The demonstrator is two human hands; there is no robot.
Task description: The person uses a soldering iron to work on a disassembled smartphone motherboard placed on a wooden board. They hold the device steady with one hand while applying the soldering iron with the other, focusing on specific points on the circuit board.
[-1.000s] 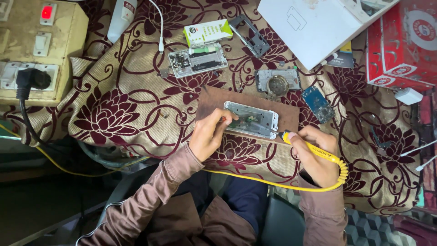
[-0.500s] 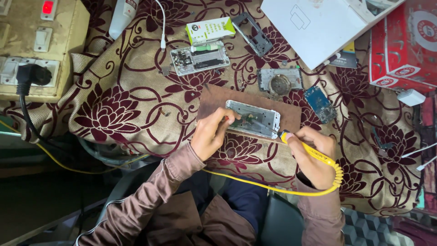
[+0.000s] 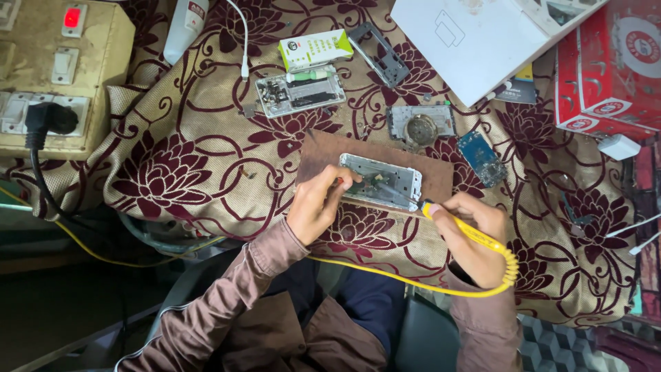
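Observation:
An opened phone frame (image 3: 381, 180) lies on a brown board (image 3: 323, 151) on the flowered cloth. My left hand (image 3: 317, 204) rests at the frame's left end and pinches a thin tool with a red tip. My right hand (image 3: 471, 234) grips a yellow soldering iron (image 3: 475, 234), whose metal tip points left onto the frame. A yellow cord (image 3: 413, 282) runs from the iron across my lap.
Behind the board lie another opened phone (image 3: 299, 93), a round-part phone back (image 3: 420, 125), a blue circuit board (image 3: 482, 157), a green-white box (image 3: 315, 49) and a grey bracket (image 3: 379, 54). A white box (image 3: 482, 34) and red box (image 3: 606, 69) stand right, a switchboard (image 3: 55, 69) left.
The view has shifted slightly downward over the table. Both hands stay at the phone frame, with the iron's tip still on it.

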